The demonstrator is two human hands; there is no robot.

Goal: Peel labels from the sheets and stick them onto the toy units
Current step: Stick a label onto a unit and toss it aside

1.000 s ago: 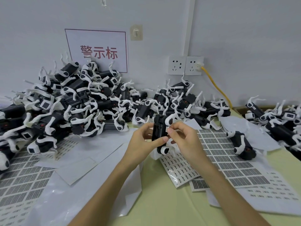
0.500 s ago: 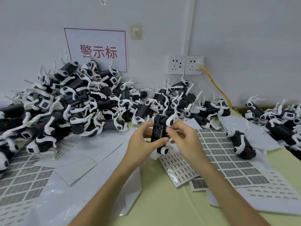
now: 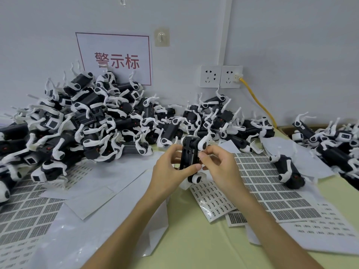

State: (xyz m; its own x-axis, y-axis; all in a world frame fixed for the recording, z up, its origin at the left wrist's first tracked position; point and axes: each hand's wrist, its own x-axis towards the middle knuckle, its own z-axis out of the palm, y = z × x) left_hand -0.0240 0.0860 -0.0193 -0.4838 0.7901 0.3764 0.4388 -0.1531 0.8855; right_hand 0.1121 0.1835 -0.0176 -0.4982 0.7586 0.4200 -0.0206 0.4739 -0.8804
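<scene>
The left hand point(image 3: 169, 173) is gripping an upright toy point(image 3: 189, 157) above the desk's point(image 3: 194, 241) middle; the right hand point(image 3: 219, 167), fingers curled, is pinching the toy's right side, above the label sheets point(image 3: 272, 191).

Factory assembly bench, heaps of identical toy units point(image 3: 101, 123), label sheets point(image 3: 272, 189), wall sign point(image 3: 114, 59)

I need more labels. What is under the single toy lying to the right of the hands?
The toy lies on a blank white sheet, beside the gridded label sheet. Anything beneath that blank sheet is covered.
</scene>
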